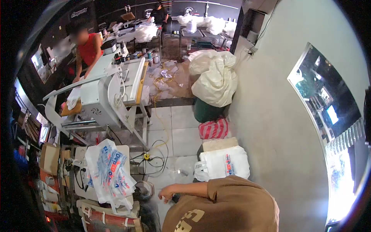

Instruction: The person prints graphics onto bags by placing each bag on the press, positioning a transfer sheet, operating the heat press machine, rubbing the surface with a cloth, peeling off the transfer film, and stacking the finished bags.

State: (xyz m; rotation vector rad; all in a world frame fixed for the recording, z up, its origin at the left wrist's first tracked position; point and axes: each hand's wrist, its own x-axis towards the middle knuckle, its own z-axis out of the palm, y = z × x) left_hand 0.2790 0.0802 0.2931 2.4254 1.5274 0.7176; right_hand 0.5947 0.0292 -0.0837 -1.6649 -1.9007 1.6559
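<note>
My right arm, in a brown sleeve, reaches leftward across the bottom of the head view. At its end my right hand (167, 192) hangs over the tiled floor with its fingers loosely bent and apart, and no object shows in it. Close by on the left is a round greyish thing (145, 190), partly blurred. Beyond it, printed white plastic bags (110, 172) lie spread on a pale surface. To the right, in front of my arm, a stack of white printed bags (228, 162) rests near the wall. My left hand is out of view.
A large white machine (94, 94) stands on the left, with a person in red (91, 50) behind it. Cables (162, 154) loop across the floor. A white sack (216, 77) tops a green container (208, 110) beside a red striped bag (213, 128). Another person stands farther back.
</note>
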